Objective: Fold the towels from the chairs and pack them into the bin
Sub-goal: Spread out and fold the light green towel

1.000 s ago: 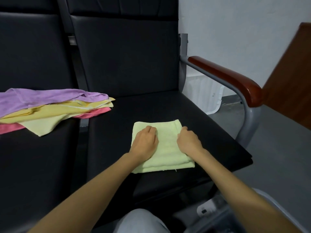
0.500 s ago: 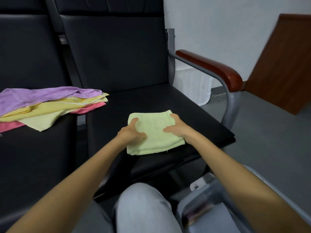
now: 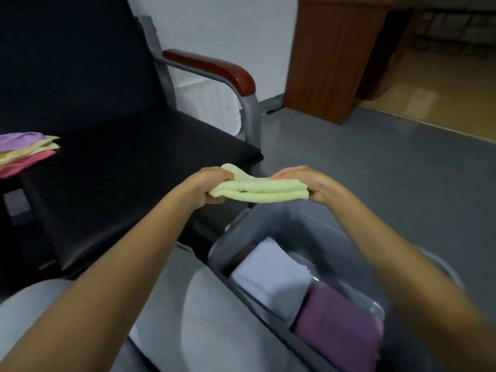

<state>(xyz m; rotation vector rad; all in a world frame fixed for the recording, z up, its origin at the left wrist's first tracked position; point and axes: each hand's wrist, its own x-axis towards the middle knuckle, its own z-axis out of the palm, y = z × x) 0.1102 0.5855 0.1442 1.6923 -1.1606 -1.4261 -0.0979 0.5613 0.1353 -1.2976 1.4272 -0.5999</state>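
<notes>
While the left hand and right hand gripped the folded green towel by its ends over the bin, two folded towels lay inside and a pile waited on the chair.

Between left hand and right hand: folded pale-green terry towel, above far rim of grey plastic bin. In bin, folded white towel lies behind folded purple towel.

left hand — pinches towel end | right hand — pinches other end | both level
</notes>
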